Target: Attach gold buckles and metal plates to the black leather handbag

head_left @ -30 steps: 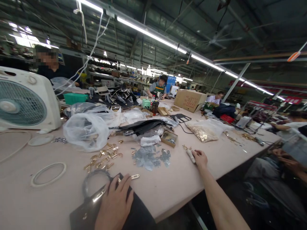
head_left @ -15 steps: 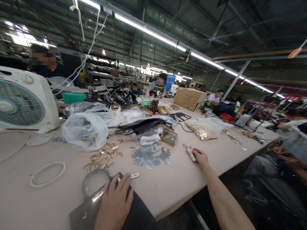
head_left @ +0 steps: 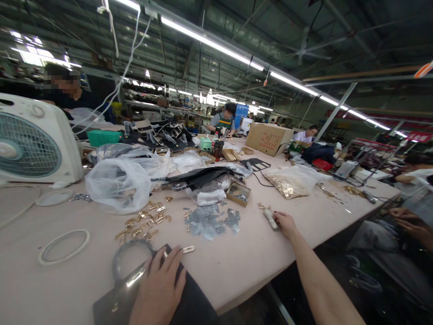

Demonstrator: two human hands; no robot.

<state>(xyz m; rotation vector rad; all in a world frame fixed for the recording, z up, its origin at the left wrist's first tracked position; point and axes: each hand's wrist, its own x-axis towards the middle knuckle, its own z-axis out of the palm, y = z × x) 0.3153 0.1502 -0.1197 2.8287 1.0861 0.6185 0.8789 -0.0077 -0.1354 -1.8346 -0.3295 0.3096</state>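
Observation:
My left hand (head_left: pixel 158 284) lies flat with fingers stretched out over a black handbag (head_left: pixel 192 298). The bag has a looped handle (head_left: pixel 117 262) in clear wrap and a shiny gold-coloured strip (head_left: pixel 135 276). Just past my fingertips a small gold-coloured slotted plate (head_left: pixel 188 249) sticks out by the bag's edge. My right hand (head_left: pixel 285 224) rests on the table with fingers closed, their tips beside a pale wrapped cylinder, perhaps a tool handle (head_left: pixel 271 220). Small gold-coloured pieces (head_left: pixel 262 206) lie by its far end. What the fingertips pinch, if anything, is too small to see.
Loose gold-coloured fittings (head_left: pixel 145 223) and thin grey plates (head_left: pixel 206 221) lie mid-table. Behind them are plastic bags (head_left: pixel 118 185), black pieces (head_left: pixel 199 177), a small box (head_left: pixel 238 194) and a bag of fittings (head_left: pixel 287 180). A fan (head_left: pixel 37 140) stands left. Other people sit around.
My right hand has shifted slightly right, away from the small gold-coloured pieces, while the wrapped cylinder stays put. My left hand keeps its place on the handbag.

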